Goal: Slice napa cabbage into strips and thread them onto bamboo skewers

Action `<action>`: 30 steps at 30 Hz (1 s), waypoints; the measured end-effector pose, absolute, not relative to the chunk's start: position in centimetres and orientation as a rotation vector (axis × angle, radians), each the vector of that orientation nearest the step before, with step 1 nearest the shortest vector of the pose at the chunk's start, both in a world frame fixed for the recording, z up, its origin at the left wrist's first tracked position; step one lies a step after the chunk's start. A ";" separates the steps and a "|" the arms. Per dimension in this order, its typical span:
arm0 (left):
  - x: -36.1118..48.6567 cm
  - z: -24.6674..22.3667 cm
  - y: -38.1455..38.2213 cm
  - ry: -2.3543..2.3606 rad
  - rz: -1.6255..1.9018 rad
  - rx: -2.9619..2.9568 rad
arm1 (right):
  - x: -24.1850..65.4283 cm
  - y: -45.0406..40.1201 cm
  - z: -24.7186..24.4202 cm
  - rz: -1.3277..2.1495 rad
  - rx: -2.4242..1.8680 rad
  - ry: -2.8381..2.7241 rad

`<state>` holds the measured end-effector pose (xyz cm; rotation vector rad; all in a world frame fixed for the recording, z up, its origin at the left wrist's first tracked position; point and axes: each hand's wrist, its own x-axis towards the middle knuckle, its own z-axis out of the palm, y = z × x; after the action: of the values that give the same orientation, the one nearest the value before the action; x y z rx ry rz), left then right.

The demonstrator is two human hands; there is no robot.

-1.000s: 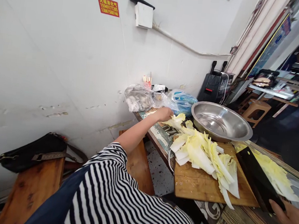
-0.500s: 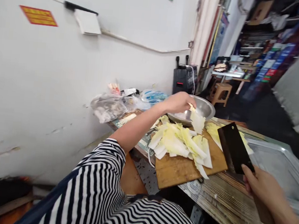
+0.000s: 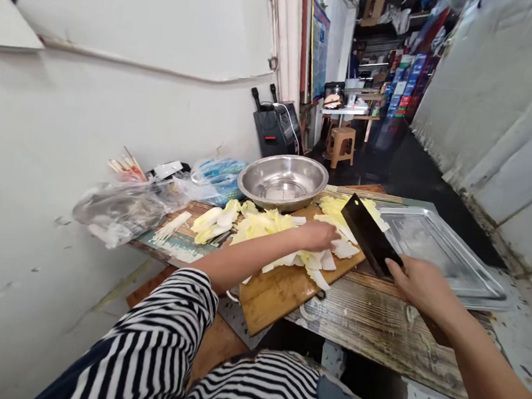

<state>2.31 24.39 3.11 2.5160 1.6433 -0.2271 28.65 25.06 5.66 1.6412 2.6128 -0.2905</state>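
Note:
My right hand (image 3: 415,281) is closed round the handle of a dark cleaver (image 3: 366,235), whose broad blade is raised and tilted above the table. Over the wooden cutting board (image 3: 269,300), my left hand (image 3: 319,236) has its fingers bent down on a pale cabbage leaf (image 3: 344,249); the fingertips are partly hidden. Yellow-white cabbage leaves (image 3: 264,223) lie in a loose pile on the board, partly behind my left forearm. More leaves (image 3: 340,208) rest beyond the board, near the blade. Behind the pile stands a steel bowl (image 3: 282,182).
A metal tray (image 3: 444,251) lies at the right of the wood-patterned table (image 3: 376,326). Plastic bags (image 3: 121,210), thin white sticks (image 3: 172,227) and a small cabbage (image 3: 217,221) are on the left. A black speaker (image 3: 277,128) stands by the wall, with a stool (image 3: 341,147) farther back.
My left hand has come down from beside the bowl, where it held a cabbage leaf, to the leaves on the board. The cleaver stays in my right hand. The view has turned right.

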 end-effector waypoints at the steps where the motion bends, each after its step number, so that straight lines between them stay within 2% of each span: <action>1: 3.0 2.6 23.8 1.615 -0.291 2.501 | 28.2 25.1 6.0 -0.251 1.616 2.606; 3: 4.0 1.6 22.8 1.620 -0.360 2.477 | 27.1 25.4 6.5 -0.220 1.540 2.610; 9: 4.6 1.2 21.7 1.703 -0.287 2.442 | 24.0 26.2 7.0 -0.175 1.421 2.560; 18: 4.3 2.3 21.5 1.609 -0.363 2.425 | 22.3 26.5 8.5 -0.365 1.454 2.440; 27: 3.7 1.7 22.0 1.573 -0.285 2.497 | 22.7 27.8 7.6 -0.653 1.501 2.372; 30: 3.6 1.7 22.0 1.553 -0.273 2.521 | 22.6 28.2 7.2 -0.653 1.501 2.392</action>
<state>3.59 22.02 1.66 2.5209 1.5533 -0.2731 22.63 28.24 7.17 1.5011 2.3916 -0.6531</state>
